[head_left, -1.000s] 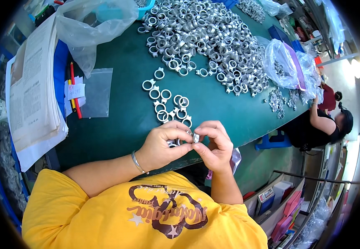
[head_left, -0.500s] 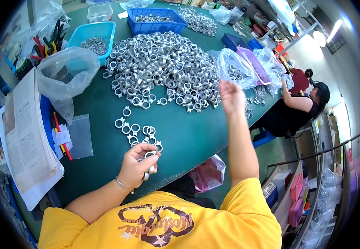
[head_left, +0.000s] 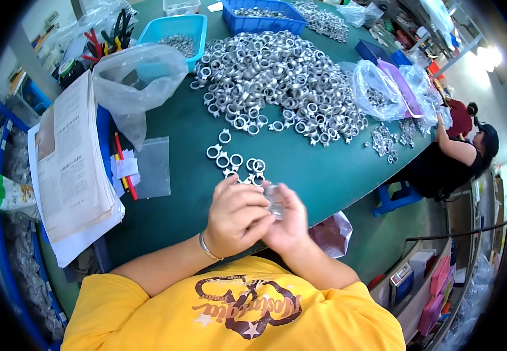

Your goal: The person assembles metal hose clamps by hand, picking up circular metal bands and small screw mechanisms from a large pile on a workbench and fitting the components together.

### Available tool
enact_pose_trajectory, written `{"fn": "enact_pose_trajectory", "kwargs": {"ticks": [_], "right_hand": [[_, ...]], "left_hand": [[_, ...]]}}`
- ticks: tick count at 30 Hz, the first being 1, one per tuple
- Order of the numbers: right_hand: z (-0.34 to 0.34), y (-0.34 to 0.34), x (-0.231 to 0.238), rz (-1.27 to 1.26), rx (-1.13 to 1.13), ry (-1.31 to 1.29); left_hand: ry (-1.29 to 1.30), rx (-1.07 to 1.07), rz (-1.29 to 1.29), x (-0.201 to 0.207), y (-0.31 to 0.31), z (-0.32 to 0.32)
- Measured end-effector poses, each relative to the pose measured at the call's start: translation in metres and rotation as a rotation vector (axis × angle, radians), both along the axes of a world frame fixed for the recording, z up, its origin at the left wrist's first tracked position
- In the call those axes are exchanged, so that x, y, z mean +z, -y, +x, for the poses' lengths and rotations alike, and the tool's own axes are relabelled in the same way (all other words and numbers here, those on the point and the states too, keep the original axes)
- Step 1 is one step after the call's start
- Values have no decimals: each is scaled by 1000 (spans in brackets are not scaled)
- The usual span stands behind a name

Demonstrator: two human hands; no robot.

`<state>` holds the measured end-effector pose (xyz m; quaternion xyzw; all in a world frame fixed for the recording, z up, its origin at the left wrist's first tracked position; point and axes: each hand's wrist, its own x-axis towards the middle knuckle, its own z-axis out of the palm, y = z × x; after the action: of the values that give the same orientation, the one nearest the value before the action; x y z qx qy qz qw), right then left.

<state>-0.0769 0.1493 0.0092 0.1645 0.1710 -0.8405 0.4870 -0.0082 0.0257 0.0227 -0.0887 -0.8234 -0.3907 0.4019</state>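
My left hand (head_left: pixel 239 215) and my right hand (head_left: pixel 288 225) meet close in front of my body, over the near edge of the green table. Blurred metal rings (head_left: pixel 274 202) sit between them. The left fingers curl inward, their tips hidden from view, while the right fingers and thumb close round the rings from the other side. Just beyond my hands lies a small group of loose silver rings (head_left: pixel 236 161) with little lugs. Farther off, a large heap of the same metal rings (head_left: pixel 277 82) spreads over the table.
Left of my hands are a stack of papers (head_left: pixel 78 158), pens (head_left: pixel 126 169) and a clear plastic bag (head_left: pixel 142 82). Turquoise (head_left: pixel 202 35) and blue bins (head_left: pixel 265 24) stand behind. Small metal parts (head_left: pixel 384 140) lie at the right, near a co-worker in black (head_left: pixel 440 158).
My right hand has come back from the right side of the heap to meet my left hand. The left hand still holds rings. The view has shifted, moving the table contents rightward and up.
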Motion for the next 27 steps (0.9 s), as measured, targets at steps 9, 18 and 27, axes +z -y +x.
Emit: {"fn": "enact_pose_trajectory", "kwargs": {"ticks": [9,18,27], "right_hand": [[-30,-164,-42,338,-410,14],[-85,-233,-178,1023,-506,44],[-65,-107,-36,1227,-663,-1377]], "left_hand": [[80,134,741,-34,14,-12],[131,46,971,-30,9,-12],[321,172,768,-39,9,-15]]}}
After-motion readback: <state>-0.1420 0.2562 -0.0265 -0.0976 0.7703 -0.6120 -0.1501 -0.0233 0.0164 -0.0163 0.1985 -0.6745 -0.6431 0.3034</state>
